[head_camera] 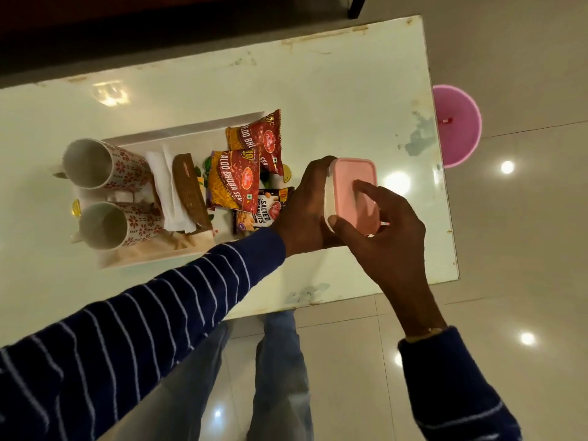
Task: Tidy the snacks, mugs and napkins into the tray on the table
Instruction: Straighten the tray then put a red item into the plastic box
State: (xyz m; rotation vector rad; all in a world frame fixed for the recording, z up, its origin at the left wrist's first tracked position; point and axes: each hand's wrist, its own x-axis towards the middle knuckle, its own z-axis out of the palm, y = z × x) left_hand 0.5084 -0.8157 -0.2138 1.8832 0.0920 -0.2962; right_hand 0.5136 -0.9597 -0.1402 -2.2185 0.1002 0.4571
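Observation:
A white tray (pixel 191 130) on the table holds two floral mugs (pixel 105 163) (pixel 117 226), white napkins (pixel 167 189), a brown packet (pixel 191 189), two red snack packets (pixel 237 179) (pixel 259 138) and a salted peanuts packet (pixel 257 213). To the right of the tray both hands hold a small box with a pink lid (pixel 351 186). My left hand (pixel 302 208) grips its left side. My right hand (pixel 391 230) holds the near end, thumb on the edge and fingers over the lid.
The pale table (pixel 334 100) ends close to the right of the box and at the near edge by my legs. A pink bin (pixel 458 125) stands on the tiled floor past the table's right edge. Dark furniture lies behind the table.

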